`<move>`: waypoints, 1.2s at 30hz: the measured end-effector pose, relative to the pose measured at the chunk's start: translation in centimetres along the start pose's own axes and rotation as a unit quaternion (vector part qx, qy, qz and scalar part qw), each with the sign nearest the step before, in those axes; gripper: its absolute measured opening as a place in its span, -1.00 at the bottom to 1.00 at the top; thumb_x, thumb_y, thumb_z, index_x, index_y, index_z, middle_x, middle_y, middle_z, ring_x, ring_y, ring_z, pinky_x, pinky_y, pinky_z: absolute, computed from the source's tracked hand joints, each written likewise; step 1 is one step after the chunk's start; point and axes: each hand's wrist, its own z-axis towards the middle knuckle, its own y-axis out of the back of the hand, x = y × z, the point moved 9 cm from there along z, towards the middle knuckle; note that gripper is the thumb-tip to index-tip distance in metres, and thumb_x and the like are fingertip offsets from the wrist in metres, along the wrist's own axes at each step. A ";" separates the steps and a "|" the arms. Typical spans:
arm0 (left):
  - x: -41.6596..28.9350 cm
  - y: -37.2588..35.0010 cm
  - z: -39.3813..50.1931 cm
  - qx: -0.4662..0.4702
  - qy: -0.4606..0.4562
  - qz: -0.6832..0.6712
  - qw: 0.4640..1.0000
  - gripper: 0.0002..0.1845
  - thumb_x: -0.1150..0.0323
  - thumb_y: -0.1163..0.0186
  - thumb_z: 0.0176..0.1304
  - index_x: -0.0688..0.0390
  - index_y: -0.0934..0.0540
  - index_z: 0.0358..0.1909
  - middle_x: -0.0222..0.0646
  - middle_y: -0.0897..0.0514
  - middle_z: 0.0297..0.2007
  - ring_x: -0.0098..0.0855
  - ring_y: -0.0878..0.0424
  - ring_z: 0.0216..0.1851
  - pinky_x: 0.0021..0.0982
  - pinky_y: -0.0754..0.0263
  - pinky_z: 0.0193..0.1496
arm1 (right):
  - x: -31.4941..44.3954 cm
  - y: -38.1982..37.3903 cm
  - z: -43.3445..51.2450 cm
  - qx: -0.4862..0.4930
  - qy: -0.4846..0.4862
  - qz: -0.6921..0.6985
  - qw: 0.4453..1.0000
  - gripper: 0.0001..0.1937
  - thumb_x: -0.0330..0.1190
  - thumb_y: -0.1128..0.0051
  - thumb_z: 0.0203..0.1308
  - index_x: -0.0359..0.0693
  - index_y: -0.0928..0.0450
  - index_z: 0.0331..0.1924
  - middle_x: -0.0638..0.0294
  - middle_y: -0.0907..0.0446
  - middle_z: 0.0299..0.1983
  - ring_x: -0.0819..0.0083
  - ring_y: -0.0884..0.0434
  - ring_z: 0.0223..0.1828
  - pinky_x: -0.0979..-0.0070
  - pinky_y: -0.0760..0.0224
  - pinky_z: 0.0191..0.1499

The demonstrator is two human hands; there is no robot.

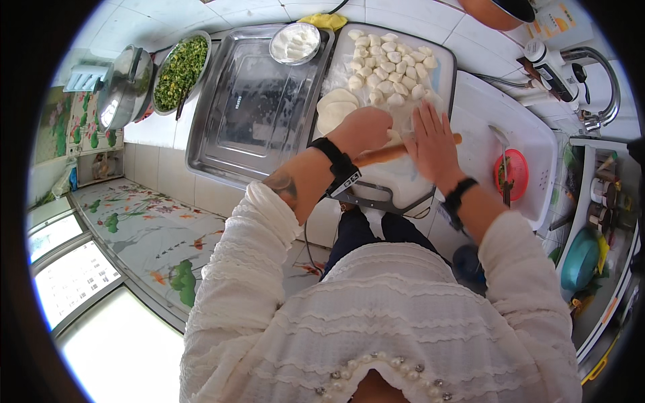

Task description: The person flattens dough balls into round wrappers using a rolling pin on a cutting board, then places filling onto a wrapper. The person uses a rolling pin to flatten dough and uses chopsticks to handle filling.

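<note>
On the white cutting board (423, 194), a wooden rolling pin (381, 155) lies crosswise under both hands. My left hand (364, 130) is curled, its fingers pinching the edge of a small dough wrapper (394, 137). Flat over the pin's right part rests my right hand (434, 146), its fingers stretched forward. The pin's tip sticks out past that hand. To the left of my left hand are several overlapping round dough wrappers (336, 107). Many small dough pieces (388, 65) cover the far half of the board. My left hand hides part of the wrapper.
A metal tray (242, 136) stands left of the board, with a bowl of white flour (295, 43) at its far corner. Beyond are a bowl of chopped green filling (181, 70) and a lidded pot (126, 88). A sink (539, 166) with a red basket (519, 176) and faucet (612, 90) lies right.
</note>
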 end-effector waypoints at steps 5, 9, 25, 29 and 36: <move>2.2 1.7 -3.8 -0.047 0.064 -0.074 0.994 -0.76 0.20 -0.27 0.15 0.16 -0.72 -0.30 -0.12 -0.74 -0.29 -0.04 -0.68 -0.16 -0.10 -0.56 -0.07 | 1.0 1.2 -8.8 0.110 -0.002 0.057 0.992 -0.31 -0.09 -0.04 0.35 -0.32 -0.21 0.45 -0.03 -0.12 0.54 0.04 -0.10 0.56 0.05 0.14 0.56; 6.5 5.9 -7.4 -0.108 0.161 -0.097 0.976 -0.73 0.16 -0.34 0.16 0.15 -0.72 -0.23 -0.14 -0.73 -0.31 -0.09 -0.69 -0.16 -0.17 -0.57 -0.04 | 0.6 1.4 -7.8 0.059 0.038 0.087 0.994 -0.33 -0.18 -0.10 0.30 -0.29 -0.24 0.44 -0.05 -0.12 0.53 0.01 -0.10 0.56 0.02 0.13 0.55; -0.9 5.4 1.9 -0.231 0.030 0.029 0.972 -0.70 0.24 -0.42 0.07 0.08 -0.63 -0.17 -0.23 -0.63 -0.18 -0.11 -0.64 -0.07 -0.15 -0.57 -0.02 | -2.1 2.0 -5.9 0.019 0.085 0.149 0.985 -0.65 -0.33 -0.34 0.13 0.07 -0.59 0.04 0.12 -0.33 0.44 0.19 -0.34 0.44 0.17 -0.13 0.46; -1.8 3.9 2.6 -0.186 0.038 0.055 0.980 -0.69 0.29 -0.40 0.06 0.10 -0.58 -0.16 -0.20 -0.60 -0.12 -0.07 -0.61 -0.03 -0.11 -0.56 -0.02 | -2.5 1.9 -6.3 0.017 0.078 0.164 0.983 -0.67 -0.33 -0.33 0.14 0.08 -0.58 0.02 0.17 -0.38 0.41 0.21 -0.37 0.42 0.18 -0.15 0.45; -2.1 2.2 -0.6 -0.168 0.029 -0.023 0.985 -0.60 0.36 -0.40 0.04 0.15 -0.53 -0.06 -0.15 -0.59 -0.08 -0.03 -0.58 0.01 -0.14 -0.51 0.06 | -2.6 2.0 -6.4 -0.001 0.088 0.189 0.978 -0.63 -0.35 -0.30 0.10 0.04 -0.59 0.04 0.19 -0.42 0.37 0.22 -0.38 0.40 0.17 -0.14 0.42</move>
